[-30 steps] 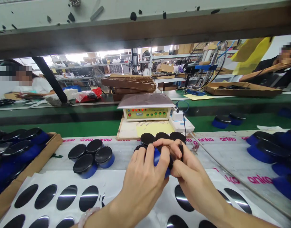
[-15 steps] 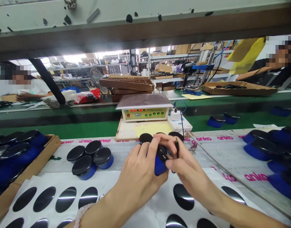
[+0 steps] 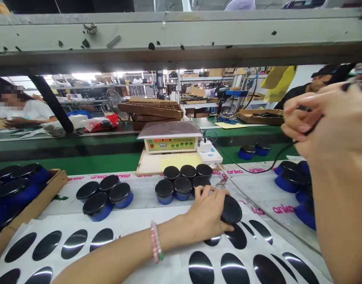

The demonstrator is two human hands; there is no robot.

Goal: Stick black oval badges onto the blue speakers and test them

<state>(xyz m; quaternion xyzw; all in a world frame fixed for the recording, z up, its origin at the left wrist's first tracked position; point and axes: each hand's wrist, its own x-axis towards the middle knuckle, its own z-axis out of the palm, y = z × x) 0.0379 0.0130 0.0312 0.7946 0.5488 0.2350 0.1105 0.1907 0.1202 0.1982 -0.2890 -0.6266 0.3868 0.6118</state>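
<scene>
My left hand (image 3: 209, 213) is closed round the edge of a round, black-topped device (image 3: 232, 210), held tilted just above the sheets. My right hand (image 3: 329, 118) is raised at the far right, its fingers curled on a thin black cable (image 3: 269, 169). That cable droops back toward a white plug adapter (image 3: 206, 146). Behind my left hand stands a cluster of blue round devices with glossy black tops (image 3: 182, 187). Flat black oval discs (image 3: 201, 268) lie on white backing sheets below my hands.
A yellow-panelled power box (image 3: 170, 144) with lit red digits stands beyond the cluster. More devices sit in a cardboard tray (image 3: 55, 183) at left, in a group (image 3: 96, 205), and at right. A grey cord (image 3: 266, 207) crosses the table. People work across the green belt (image 3: 110, 156).
My hands have parted. The right hand has swung up and to the right with the cable, while the left has moved right and lower with the device. The view has tilted up.
</scene>
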